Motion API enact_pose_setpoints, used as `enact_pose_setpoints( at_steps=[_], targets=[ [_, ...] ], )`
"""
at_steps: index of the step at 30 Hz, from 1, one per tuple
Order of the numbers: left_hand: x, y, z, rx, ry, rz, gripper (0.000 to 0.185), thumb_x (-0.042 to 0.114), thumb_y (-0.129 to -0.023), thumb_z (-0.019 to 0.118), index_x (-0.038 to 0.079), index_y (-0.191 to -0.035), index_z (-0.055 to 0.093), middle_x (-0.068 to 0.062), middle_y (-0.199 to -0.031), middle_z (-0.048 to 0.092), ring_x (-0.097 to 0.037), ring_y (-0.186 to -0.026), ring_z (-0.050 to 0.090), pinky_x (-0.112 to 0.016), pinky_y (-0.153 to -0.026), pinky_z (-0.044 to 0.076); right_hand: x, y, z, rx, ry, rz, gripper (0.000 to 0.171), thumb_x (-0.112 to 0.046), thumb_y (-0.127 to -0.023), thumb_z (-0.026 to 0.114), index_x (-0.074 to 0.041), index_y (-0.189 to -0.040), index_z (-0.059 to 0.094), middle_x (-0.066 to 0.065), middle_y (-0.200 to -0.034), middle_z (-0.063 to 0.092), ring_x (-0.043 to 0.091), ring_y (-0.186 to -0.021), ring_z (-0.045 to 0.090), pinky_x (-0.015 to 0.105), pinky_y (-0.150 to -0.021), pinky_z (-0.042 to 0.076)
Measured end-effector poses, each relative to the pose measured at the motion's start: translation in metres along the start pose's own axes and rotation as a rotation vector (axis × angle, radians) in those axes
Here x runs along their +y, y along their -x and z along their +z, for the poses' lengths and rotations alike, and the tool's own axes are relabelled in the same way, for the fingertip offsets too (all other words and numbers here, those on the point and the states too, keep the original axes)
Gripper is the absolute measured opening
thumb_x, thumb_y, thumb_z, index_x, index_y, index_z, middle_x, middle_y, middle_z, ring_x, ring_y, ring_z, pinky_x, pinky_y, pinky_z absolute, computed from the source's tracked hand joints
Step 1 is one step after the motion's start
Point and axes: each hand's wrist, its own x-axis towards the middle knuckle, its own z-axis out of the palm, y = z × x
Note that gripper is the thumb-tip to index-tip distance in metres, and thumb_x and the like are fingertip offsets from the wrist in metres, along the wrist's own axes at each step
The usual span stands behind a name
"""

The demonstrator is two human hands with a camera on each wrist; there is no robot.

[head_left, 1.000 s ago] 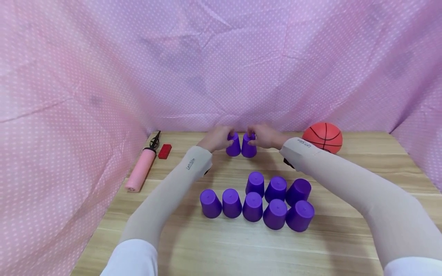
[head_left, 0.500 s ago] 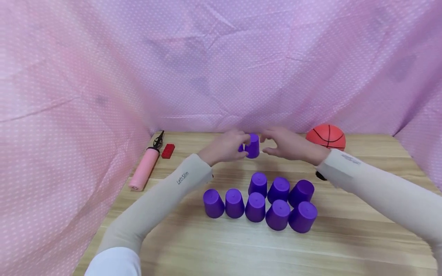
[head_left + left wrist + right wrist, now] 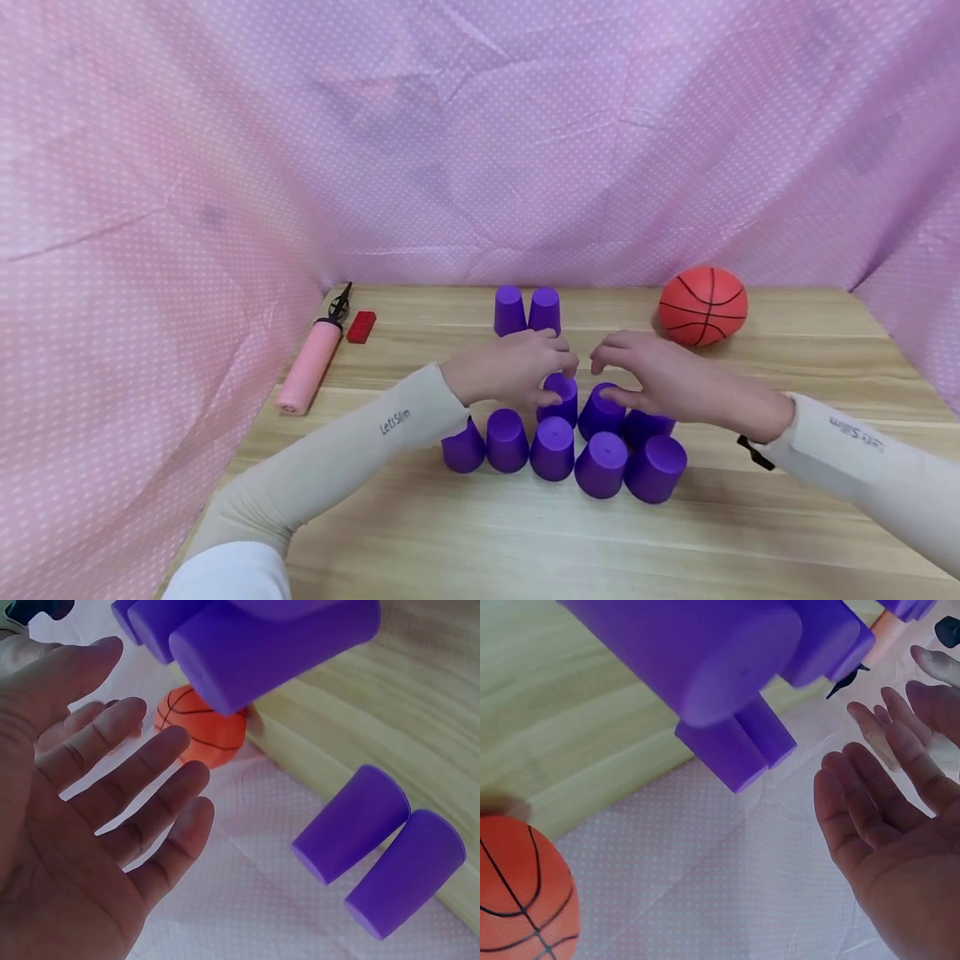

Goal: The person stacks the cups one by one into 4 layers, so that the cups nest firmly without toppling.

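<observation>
Over the near cluster of upturned purple plastic cups (image 3: pixel 552 447), both your hands hover with nothing in them. Your left hand (image 3: pixel 510 368) sits above the back row, fingers loose and spread, as the left wrist view shows with the palm wide and bare. Its fingertips hang just over the left back cup (image 3: pixel 558 398), though contact is hard to call. Your right hand (image 3: pixel 660 382) mirrors it, fingers relaxed and apart, covering part of the middle back cup (image 3: pixel 600 410) and the one to its right. The two hands face each other, a small gap between them. Five cups stand in the front row, shoulder to shoulder, three more just behind. Farther back on the pale wooden desk (image 3: pixel 480 533), two purple cups (image 3: pixel 527 311) stand side by side, touching, well apart from the cluster. An orange rubber basketball (image 3: pixel 702 305) rests at the back right. At the back left lie a pink hand pump (image 3: pixel 309 367) and a small red block (image 3: pixel 360 327). Pink dotted cloth (image 3: pixel 480 142) drapes all around.
</observation>
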Motion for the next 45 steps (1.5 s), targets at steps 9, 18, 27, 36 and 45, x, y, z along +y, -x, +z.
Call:
enact_pose_setpoints(
  at_steps=[9,18,27,36,45],
  targets=[
    [0.004,-0.006,0.007,-0.040,0.003,-0.010,0.027,0.033,-0.083,0.073,0.018,-0.102,0.063,0.008,-0.092,0.053,-0.012,-0.090,0.047,-0.022,-0.075,0.041,0.005,0.018,0.016,-0.018,-0.019,-0.031,0.020,-0.019,-0.075,0.079,-0.017,-0.085,0.061,-0.008,-0.086,0.053,0.009,-0.078,0.050,0.028,-0.067,0.047],
    [0.001,-0.013,0.012,-0.069,0.018,-0.016,0.024,0.033,-0.082,0.074,0.019,-0.099,0.062,0.007,-0.093,0.055,-0.009,-0.086,0.047,-0.020,-0.072,0.040,0.005,0.020,0.025,-0.005,-0.059,-0.005,0.022,-0.016,-0.074,0.080,-0.016,-0.084,0.061,-0.008,-0.084,0.053,0.007,-0.074,0.050,0.026,-0.064,0.047],
    [-0.001,-0.013,0.016,-0.072,0.053,-0.040,0.021,0.029,-0.082,0.075,0.019,-0.093,0.060,0.008,-0.088,0.053,-0.008,-0.083,0.048,-0.018,-0.070,0.040,0.005,0.021,0.025,-0.014,-0.075,0.024,0.022,-0.018,-0.075,0.079,-0.017,-0.084,0.059,-0.009,-0.085,0.052,0.005,-0.074,0.049,0.024,-0.063,0.047],
    [-0.019,0.000,0.008,0.073,0.116,-0.093,0.021,0.022,-0.080,0.077,0.010,-0.090,0.064,0.003,-0.085,0.059,-0.013,-0.083,0.053,-0.023,-0.074,0.044,0.012,0.015,0.007,0.039,-0.014,0.124,0.025,-0.021,-0.073,0.081,-0.017,-0.086,0.059,-0.009,-0.085,0.052,0.006,-0.071,0.050,0.026,-0.058,0.046],
    [-0.060,0.035,0.001,0.246,0.177,-0.222,0.021,0.023,-0.080,0.076,0.006,-0.088,0.066,0.000,-0.085,0.062,-0.011,-0.074,0.055,-0.022,-0.065,0.046,0.039,-0.002,-0.010,0.112,0.037,0.240,0.023,-0.022,-0.078,0.078,-0.014,-0.089,0.060,-0.003,-0.085,0.057,0.011,-0.072,0.052,0.030,-0.060,0.046]
  ],
)
